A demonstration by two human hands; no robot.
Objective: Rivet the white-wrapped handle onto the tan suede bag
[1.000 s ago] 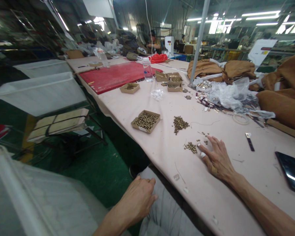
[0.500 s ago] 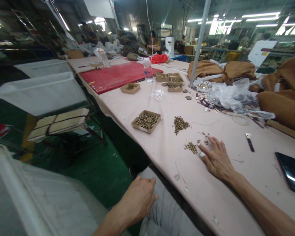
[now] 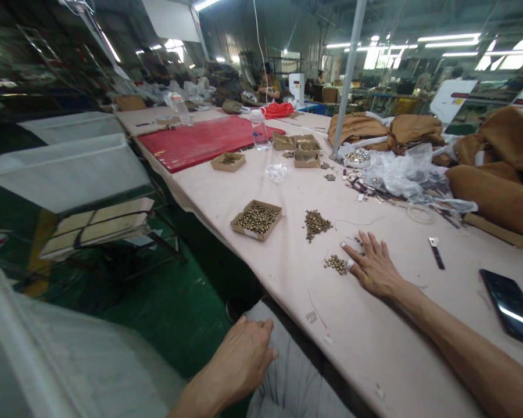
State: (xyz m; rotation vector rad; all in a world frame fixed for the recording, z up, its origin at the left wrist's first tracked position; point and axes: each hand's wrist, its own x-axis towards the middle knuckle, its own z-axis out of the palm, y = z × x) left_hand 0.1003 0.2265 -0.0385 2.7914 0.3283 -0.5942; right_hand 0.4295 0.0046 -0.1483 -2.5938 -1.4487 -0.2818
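My right hand [image 3: 370, 264] lies palm down on the pink-covered table [image 3: 283, 273], fingers spread. White tape wraps its thumb and one fingertip. A few small brass-coloured domed studs show partly under and beside its fingers, and a small cluster of studs [image 3: 335, 264] is just left of the thumb. Farther off lie a bigger pile of studs [image 3: 316, 224] and a cardboard tray [image 3: 262, 235] full of them. Over my grey-trousered leg [image 3: 287, 371], away from the table, my left hand [image 3: 244, 351] rests with fingers curled in; nothing shows in it, though its palm is hidden.
A phone [image 3: 512, 305] and a dark zip-pull-like strip [image 3: 436, 253] lie to the right. Behind are small cardboard boxes [image 3: 228, 165], a water bottle [image 3: 260, 130], a red board [image 3: 192, 142], plastic bags and brown fabric pieces [image 3: 488, 188]. White bins [image 3: 70, 168] stand left. A person sits far back.
My right hand has slid slightly left and away from me, toward the small stud cluster, and now covers some loose studs. My left hand stays on my leg. The view has shifted slightly.
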